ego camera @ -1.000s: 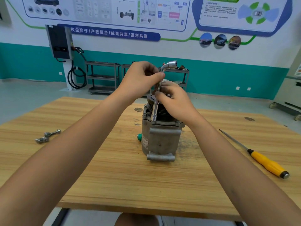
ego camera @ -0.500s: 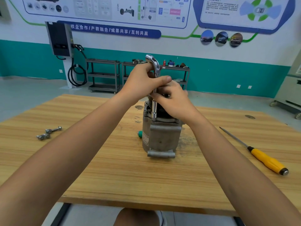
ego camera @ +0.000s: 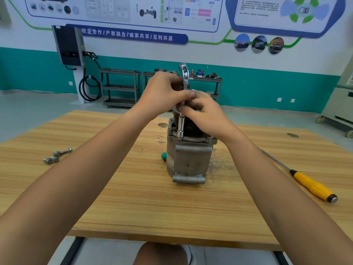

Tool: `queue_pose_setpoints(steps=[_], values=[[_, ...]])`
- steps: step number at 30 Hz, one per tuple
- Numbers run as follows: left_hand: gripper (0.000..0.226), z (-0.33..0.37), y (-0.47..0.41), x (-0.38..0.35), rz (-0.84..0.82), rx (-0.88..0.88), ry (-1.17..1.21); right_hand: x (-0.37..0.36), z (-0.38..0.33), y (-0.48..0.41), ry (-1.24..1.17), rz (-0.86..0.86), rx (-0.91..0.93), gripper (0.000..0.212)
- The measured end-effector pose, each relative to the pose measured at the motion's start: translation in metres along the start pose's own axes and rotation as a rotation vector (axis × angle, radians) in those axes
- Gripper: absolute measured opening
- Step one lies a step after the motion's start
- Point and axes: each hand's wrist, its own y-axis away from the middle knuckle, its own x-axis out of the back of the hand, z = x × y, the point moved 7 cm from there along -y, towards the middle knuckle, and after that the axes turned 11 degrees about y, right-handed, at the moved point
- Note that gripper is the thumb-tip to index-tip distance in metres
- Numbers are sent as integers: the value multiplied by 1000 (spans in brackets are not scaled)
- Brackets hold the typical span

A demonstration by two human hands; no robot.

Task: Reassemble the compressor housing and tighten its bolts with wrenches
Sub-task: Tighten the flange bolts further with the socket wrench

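A grey metal compressor point(ego camera: 188, 159) stands upright in the middle of the wooden table point(ego camera: 133, 197), its black pulley end up. A shiny L-shaped socket wrench point(ego camera: 183, 88) stands vertically, its socket end seated on a bolt at the top left flange of the housing. My left hand point(ego camera: 164, 92) grips the wrench shaft near its upper bend. My right hand point(ego camera: 202, 111) pinches the shaft lower down and rests over the pulley, hiding most of it.
Two loose bolts point(ego camera: 57, 155) lie on the table at the left. A yellow-handled screwdriver point(ego camera: 313, 186) lies at the right. A small green cap point(ego camera: 163, 156) sits beside the compressor's left side. Metal shelf carts stand by the far wall.
The bent top of the wrench has swung round from pointing right to pointing toward me, turned by my left hand. My right hand stays on the shaft and pulley.
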Motion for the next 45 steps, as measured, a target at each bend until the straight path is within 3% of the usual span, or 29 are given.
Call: queue_pose_setpoints(steps=[2,4,6,7,10,14,19,22,25,27,29,31,34,36,39,41,45], values=[[31,-3,-1,0,44,42,113,-1,-1,0,31,27,9,20],[38,-7,-5,0,123,171,389,-2,-1,0,57,62,-7,23],[26,-8,-12,-3,202,267,609,-2,-1,1,136,82,-12,24],[14,-4,-15,-5,228,281,625,-1,0,2,184,84,-10,25],[28,2,-18,-12,340,267,573,0,9,8,256,74,-51,41],[30,0,-19,-18,425,287,609,7,41,41,-131,302,-290,71],[21,-2,-27,-31,160,349,716,-40,79,89,-420,193,-600,104],[23,-2,-29,-39,-65,337,814,-60,75,99,-532,162,-611,115],[29,-1,-29,-43,-267,343,896,-68,61,103,-451,253,-572,122],[30,2,-28,-44,-327,342,869,-72,49,102,-402,323,-544,126],[29,5,-27,-41,-321,320,686,-76,40,99,-375,370,-555,128],[31,14,-31,-30,-274,247,327,-80,36,95,-370,415,-598,128],[27,34,-37,-19,-260,71,-442,-83,36,92,-360,482,-636,128],[14,46,-38,-22,-180,5,-669,-83,35,91,-335,506,-638,130],[13,44,-33,-29,-56,46,-517,-82,35,91,-305,553,-643,128],[17,35,-29,-31,58,87,-292,-80,34,93,-275,591,-644,123],[43,30,-21,-26,312,50,100,-78,37,94,-203,583,-619,116]])
